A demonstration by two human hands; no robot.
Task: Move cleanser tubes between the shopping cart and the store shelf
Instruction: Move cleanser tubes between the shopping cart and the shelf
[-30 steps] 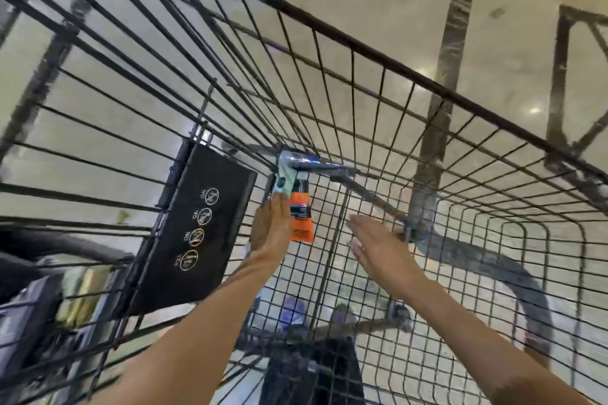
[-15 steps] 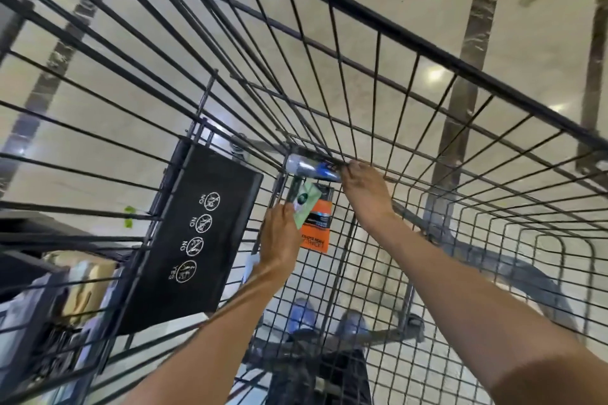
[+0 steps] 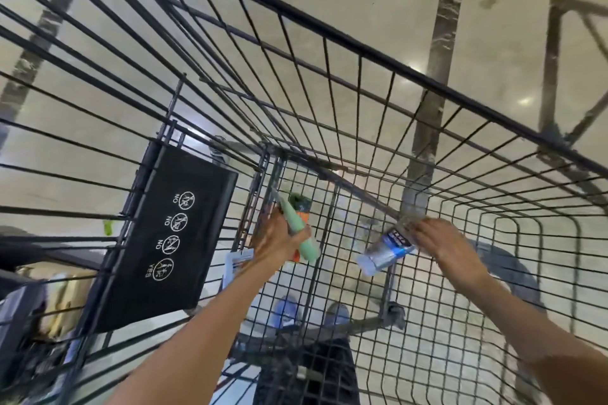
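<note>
Both hands reach into the shopping cart (image 3: 378, 52). The left hand (image 3: 279, 240) grips 2 tubes: a mint-green tube (image 3: 297, 228), long axis running up-left to down-right, and an orange tube (image 3: 301, 210) behind it, largely hidden. The right hand (image 3: 441, 243) pinches a silver-blue tube (image 3: 385, 253), its free end pointing down-left. 0.5 s ago this tube lay in the cart's far corner under the right hand; it is now lifted clear. Label text is blurred.
</note>
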